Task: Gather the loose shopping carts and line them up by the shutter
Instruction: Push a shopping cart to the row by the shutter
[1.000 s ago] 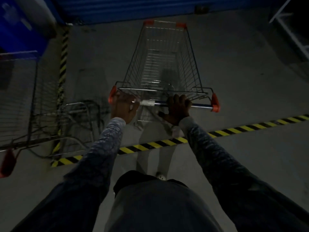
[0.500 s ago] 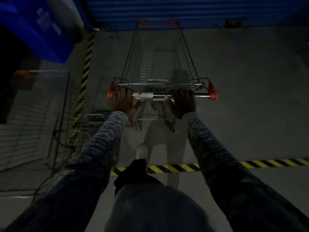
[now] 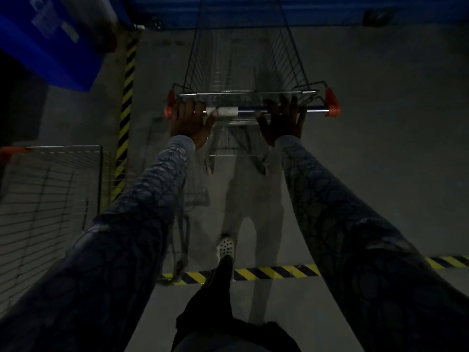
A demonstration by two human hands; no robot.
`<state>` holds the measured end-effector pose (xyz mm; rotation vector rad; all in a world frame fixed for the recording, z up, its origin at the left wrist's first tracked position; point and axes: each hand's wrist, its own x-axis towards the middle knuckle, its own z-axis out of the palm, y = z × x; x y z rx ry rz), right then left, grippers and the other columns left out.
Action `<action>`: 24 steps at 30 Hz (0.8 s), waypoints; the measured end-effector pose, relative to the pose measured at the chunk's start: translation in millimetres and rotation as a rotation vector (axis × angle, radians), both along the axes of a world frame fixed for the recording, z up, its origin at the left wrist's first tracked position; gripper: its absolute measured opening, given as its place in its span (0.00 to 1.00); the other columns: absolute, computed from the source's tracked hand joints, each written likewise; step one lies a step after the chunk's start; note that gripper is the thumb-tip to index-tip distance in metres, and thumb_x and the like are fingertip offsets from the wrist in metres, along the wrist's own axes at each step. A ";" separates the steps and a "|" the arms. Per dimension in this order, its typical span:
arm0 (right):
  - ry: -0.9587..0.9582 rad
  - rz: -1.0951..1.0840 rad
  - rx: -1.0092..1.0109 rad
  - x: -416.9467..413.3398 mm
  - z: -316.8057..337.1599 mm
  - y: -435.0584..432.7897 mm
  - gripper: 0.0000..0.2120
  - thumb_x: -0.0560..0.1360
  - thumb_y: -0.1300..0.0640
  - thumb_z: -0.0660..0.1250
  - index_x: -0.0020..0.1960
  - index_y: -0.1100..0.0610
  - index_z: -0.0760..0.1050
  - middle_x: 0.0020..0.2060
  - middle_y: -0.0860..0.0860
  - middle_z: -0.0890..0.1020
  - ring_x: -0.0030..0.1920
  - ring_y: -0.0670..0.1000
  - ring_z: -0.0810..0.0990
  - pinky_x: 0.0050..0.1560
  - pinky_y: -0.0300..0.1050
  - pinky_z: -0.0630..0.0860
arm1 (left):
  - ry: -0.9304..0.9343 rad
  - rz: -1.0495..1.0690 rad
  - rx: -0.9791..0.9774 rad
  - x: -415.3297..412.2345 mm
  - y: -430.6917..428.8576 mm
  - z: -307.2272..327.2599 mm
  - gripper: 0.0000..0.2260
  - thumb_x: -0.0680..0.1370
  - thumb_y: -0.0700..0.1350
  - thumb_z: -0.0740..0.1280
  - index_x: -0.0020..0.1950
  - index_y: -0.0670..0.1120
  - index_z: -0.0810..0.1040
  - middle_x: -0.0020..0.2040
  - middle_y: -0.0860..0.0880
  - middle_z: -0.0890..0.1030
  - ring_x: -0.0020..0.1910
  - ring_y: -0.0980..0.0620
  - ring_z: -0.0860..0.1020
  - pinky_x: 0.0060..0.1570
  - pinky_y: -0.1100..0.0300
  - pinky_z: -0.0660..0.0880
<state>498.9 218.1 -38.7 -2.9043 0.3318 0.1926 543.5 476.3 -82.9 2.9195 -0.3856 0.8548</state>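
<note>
A wire shopping cart (image 3: 243, 59) with orange corner caps stands straight ahead, its nose up against the blue shutter (image 3: 317, 8) at the top of the head view. My left hand (image 3: 190, 120) grips the left end of the cart's handle bar (image 3: 248, 109). My right hand (image 3: 281, 123) rests on the right part of the bar with its fingers stretched out and spread over it. A second wire cart (image 3: 50, 189) stands at the left, partly behind my left sleeve.
A blue bin (image 3: 50, 41) sits at the top left. Yellow-black hazard tape (image 3: 127, 97) runs along the floor left of the cart, and another strip (image 3: 274, 273) crosses behind me. My shoe (image 3: 225, 246) is on the grey concrete floor.
The cart has rolled forward to the shutter and I have stepped over the tape strip. My right hand's fingers have uncurled from the bar; the left still grips it.
</note>
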 end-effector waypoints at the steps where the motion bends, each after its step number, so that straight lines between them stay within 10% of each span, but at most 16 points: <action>1: -0.027 -0.005 -0.005 12.7 -2.9 3.3 0.27 0.82 0.34 0.53 0.79 0.39 0.60 0.83 0.51 0.52 0.82 0.58 0.42 0.78 0.61 0.36 | 0.000 -0.006 -0.016 14.4 1.6 -0.9 0.19 0.81 0.59 0.62 0.54 0.43 0.78 0.51 0.41 0.79 0.50 0.39 0.78 0.58 0.47 0.68; 11: -0.067 -0.026 -0.039 57.9 -6.4 10.6 0.27 0.81 0.34 0.51 0.77 0.43 0.64 0.78 0.53 0.63 0.81 0.60 0.49 0.78 0.64 0.38 | -0.015 0.038 -0.003 52.9 -1.6 0.6 0.19 0.80 0.58 0.63 0.56 0.43 0.80 0.51 0.41 0.80 0.49 0.40 0.79 0.59 0.48 0.69; 24: 0.045 0.035 0.026 -59.3 11.3 16.1 0.29 0.82 0.32 0.47 0.80 0.41 0.58 0.82 0.52 0.54 0.82 0.58 0.42 0.74 0.66 0.30 | 0.043 0.055 0.030 -72.5 6.1 16.6 0.23 0.83 0.60 0.56 0.54 0.43 0.79 0.49 0.41 0.78 0.51 0.39 0.77 0.70 0.46 0.59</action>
